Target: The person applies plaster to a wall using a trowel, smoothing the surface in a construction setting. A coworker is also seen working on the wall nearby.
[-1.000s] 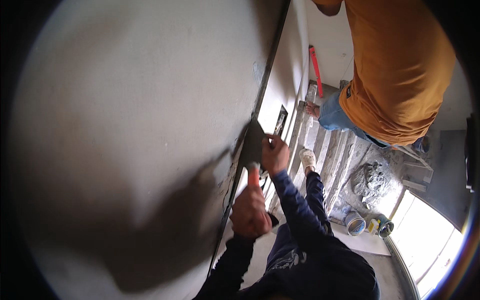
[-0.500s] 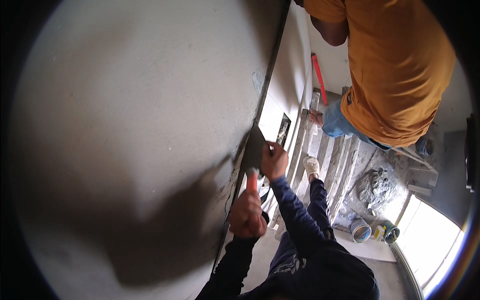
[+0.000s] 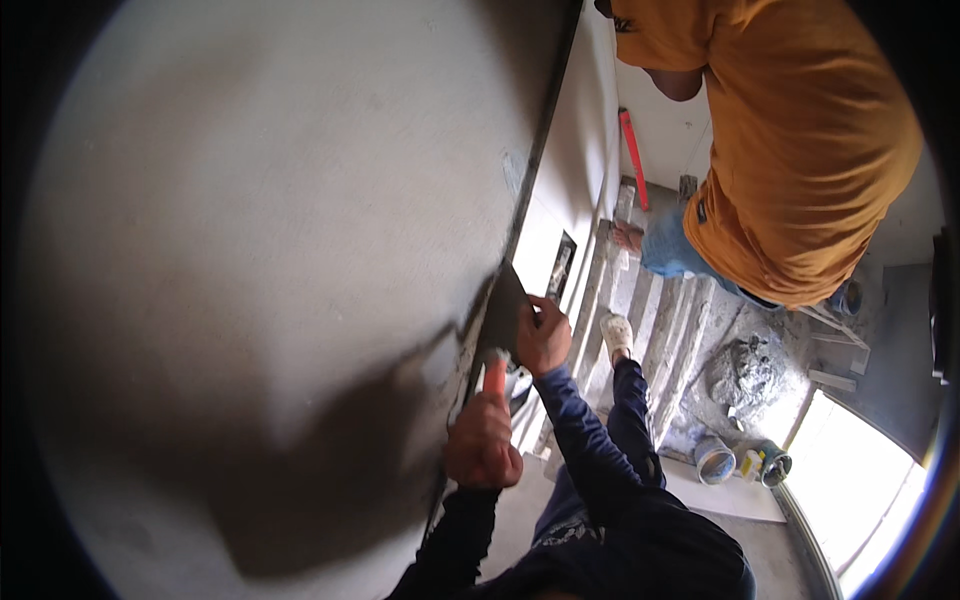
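Note:
My left hand (image 3: 482, 445) is closed round the orange-red handle of a trowel (image 3: 503, 315). The trowel's dark, flat, pointed blade lies along the seam between the grey plastered wall (image 3: 250, 200) and the white tiled surface (image 3: 560, 180). At the blade's right edge is my right hand (image 3: 545, 338), its fingers bent and pinched against that edge. The fingertips are partly hidden, and the left hand is slightly smeared by motion. Below the blade, beside the left hand, a small pale object shows only in part.
A co-worker in an orange shirt (image 3: 800, 150) stands at upper right. A red spirit level (image 3: 633, 155) leans near the far wall. Wooden slats (image 3: 675, 330) cover the floor. A mortar heap (image 3: 745, 375), a bucket (image 3: 715, 462) and another bucket (image 3: 775, 465) stand right, near a bright opening.
Both my hands and the trowel have moved slightly down and to the left along the seam. The co-worker's torso has shifted a little to the right and down.

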{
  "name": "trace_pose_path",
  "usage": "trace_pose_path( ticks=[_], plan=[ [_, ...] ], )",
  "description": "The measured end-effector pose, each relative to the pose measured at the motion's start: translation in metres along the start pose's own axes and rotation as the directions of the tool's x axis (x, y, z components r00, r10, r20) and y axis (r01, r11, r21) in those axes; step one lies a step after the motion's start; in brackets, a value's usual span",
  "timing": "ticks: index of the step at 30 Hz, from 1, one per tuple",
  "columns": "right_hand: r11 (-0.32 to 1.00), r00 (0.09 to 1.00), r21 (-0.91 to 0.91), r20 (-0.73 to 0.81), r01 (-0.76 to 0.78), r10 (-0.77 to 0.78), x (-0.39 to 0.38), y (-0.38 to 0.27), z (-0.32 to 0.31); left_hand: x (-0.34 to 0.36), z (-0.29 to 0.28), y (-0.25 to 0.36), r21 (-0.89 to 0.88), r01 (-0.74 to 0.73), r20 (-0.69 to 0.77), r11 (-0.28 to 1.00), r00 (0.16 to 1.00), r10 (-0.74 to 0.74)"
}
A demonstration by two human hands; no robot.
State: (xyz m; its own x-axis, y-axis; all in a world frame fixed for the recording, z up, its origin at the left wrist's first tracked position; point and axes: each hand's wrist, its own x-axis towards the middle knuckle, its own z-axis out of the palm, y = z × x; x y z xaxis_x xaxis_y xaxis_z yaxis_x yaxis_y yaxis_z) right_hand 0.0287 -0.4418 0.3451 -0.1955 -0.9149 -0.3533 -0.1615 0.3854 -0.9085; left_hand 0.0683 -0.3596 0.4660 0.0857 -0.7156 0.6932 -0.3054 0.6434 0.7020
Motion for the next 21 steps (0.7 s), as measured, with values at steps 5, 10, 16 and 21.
trace_pose_path(
  ticks=[5,10,16,21],
  plan=[
    [0.997,0.997,0.028,-0.040,0.065,-0.064,0.005,-0.001,0.004,0.006,0.008,-0.011,-0.024,-0.044,-0.111,0.999,0.993,0.041],
    [0.998,0.999,-0.052,-0.026,0.037,-0.038,0.007,0.010,0.012,-0.008,0.002,-0.010,-0.006,-0.014,-0.096,1.000,0.995,0.014],
    [0.999,0.999,0.006,-0.016,0.038,-0.038,0.010,0.012,0.013,-0.003,0.002,-0.022,-0.045,-0.053,-0.089,0.998,0.995,0.049],
    [0.997,0.988,0.036,-0.142,0.061,-0.055,0.044,0.004,0.018,0.010,0.009,-0.037,-0.093,0.005,-0.151,0.996,0.988,-0.019]
  ],
)
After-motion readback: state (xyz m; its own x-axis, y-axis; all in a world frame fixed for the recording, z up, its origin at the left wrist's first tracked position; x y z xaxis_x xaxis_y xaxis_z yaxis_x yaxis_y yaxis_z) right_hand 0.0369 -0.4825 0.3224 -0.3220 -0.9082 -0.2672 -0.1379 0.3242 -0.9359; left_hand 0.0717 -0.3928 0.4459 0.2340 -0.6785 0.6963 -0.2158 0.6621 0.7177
